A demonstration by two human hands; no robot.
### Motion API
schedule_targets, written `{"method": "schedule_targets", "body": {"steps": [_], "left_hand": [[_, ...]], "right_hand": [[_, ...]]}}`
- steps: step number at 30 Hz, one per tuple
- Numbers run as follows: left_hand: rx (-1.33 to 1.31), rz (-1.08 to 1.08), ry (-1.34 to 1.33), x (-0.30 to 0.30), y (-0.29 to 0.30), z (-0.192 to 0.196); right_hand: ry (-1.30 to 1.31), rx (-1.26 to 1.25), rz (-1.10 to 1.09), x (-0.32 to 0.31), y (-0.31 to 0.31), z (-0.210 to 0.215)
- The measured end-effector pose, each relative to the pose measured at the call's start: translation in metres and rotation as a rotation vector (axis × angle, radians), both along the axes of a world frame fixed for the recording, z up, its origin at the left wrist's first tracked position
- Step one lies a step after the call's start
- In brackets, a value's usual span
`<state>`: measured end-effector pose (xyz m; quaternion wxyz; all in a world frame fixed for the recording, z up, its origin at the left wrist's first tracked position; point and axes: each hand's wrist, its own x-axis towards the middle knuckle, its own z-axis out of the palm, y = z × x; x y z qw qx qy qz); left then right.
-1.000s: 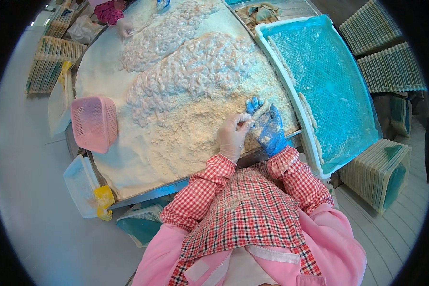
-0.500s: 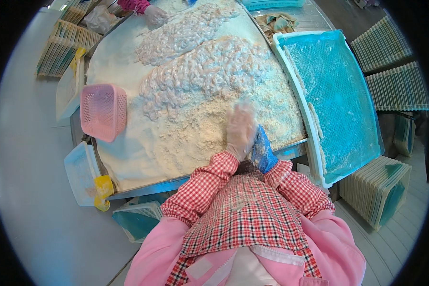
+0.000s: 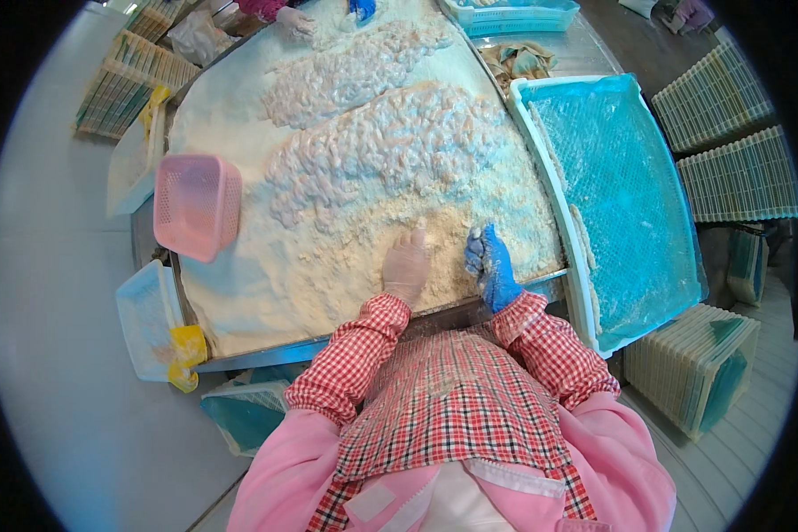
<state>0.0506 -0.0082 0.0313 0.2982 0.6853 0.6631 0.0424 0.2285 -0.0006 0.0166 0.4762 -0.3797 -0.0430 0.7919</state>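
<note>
A floured table (image 3: 226, 301) in front of me carries a broad mound of pale, flour-coated pieces (image 3: 381, 142) that look like shrimp or small cuts of meat. Nearer to me lies a band of crumbly, yellowish flour (image 3: 346, 253). My left hand (image 3: 407, 264), in a clear plastic glove, is low over these crumbs with its fingers curled in; what they hold is hidden. To its right, my right hand (image 3: 492, 268) wears a blue glove dusted white. It is closed, thumb against fingers, and its contents cannot be made out. The two hands are apart.
A white-framed tray with turquoise mesh (image 3: 625, 204) stands along the table's right side. At the left edge is a pink basket (image 3: 195, 208), with a pale blue tub (image 3: 151, 324) below it. Stacked trays (image 3: 696, 368) surround the table. Another person's gloved hand (image 3: 294, 25) works at the far end.
My hands were close together, the left one blurred over the crumbs; now they are spread apart, the left lower and further left. The other person's blue glove shows more at the far end.
</note>
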Motion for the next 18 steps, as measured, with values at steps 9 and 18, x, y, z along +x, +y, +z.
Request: {"method": "schedule_targets", "body": {"steps": [9, 18], "left_hand": [[0.589, -0.063, 0.023, 0.047, 0.0, 0.001], [0.588, -0.241, 0.139, -0.047, -0.009, -0.014]], "right_hand": [[0.241, -0.038, 0.035, -0.012, -0.006, 0.003], [-1.104, 0.2, -0.157, 0.186, -0.078, 0.068]]}}
